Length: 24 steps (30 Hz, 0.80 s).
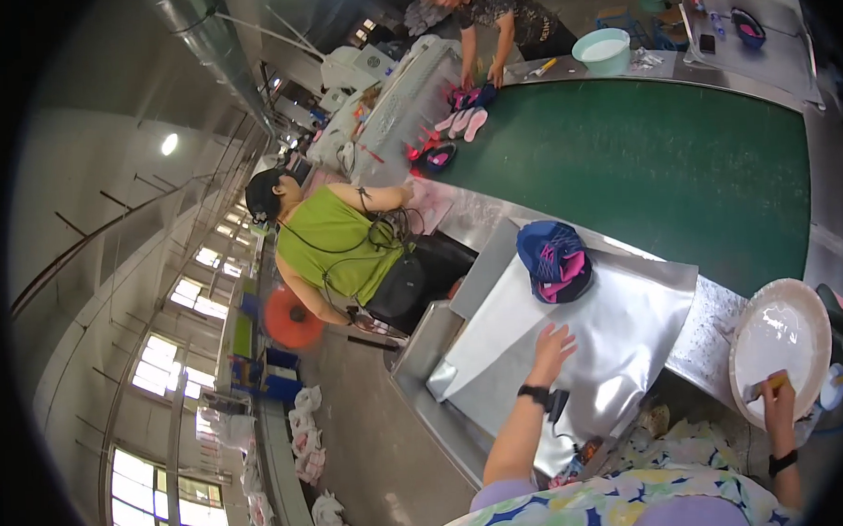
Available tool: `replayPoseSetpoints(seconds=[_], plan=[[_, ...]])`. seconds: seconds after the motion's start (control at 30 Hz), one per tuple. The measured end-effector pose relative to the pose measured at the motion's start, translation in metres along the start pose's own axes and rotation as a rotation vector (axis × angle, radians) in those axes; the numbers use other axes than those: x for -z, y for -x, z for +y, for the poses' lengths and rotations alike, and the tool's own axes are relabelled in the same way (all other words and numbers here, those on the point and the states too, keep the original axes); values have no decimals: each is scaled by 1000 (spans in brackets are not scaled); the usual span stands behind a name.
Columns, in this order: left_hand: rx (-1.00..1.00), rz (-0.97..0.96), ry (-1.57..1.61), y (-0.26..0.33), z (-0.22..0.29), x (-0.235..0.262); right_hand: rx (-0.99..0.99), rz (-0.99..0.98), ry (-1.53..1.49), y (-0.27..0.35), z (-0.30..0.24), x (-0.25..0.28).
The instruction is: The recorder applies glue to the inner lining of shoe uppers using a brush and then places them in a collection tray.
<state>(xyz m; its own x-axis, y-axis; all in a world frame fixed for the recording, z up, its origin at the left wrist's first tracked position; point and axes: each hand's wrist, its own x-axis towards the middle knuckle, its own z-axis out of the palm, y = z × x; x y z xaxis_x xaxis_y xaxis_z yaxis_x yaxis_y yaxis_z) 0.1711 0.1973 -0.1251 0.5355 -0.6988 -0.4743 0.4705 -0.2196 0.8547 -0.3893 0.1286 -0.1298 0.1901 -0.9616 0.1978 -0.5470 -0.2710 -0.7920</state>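
My left hand (552,349) is held over a sheet-metal tray (501,354), fingers apart with nothing in them. Just beyond its fingertips, dark blue shoes with pink linings (551,260) sit close together on the tray's far side; their exact number is hard to tell. At the right, my right hand (778,400) is closed round the yellow handle of a brush (764,386). The brush head is at the near rim of a wide white basin (791,317) with pale, shiny contents.
A green conveyor belt (643,169) runs beyond the tray. A person in a green top (345,243) stands at the left; another person (500,24) handles shoes at the far end, near pink insoles (467,122). A mint basin (603,51) stands on the far ledge.
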Motion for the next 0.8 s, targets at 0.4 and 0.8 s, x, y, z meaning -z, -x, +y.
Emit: replayPoseSetpoints(seconds=[0.4, 0.8], plan=[[-190, 1001, -924, 278, -74, 175, -460, -196, -348, -34, 6, 42], [-24, 936, -857, 291, -66, 198, -815, -614, -1318, -75, -129, -102]])
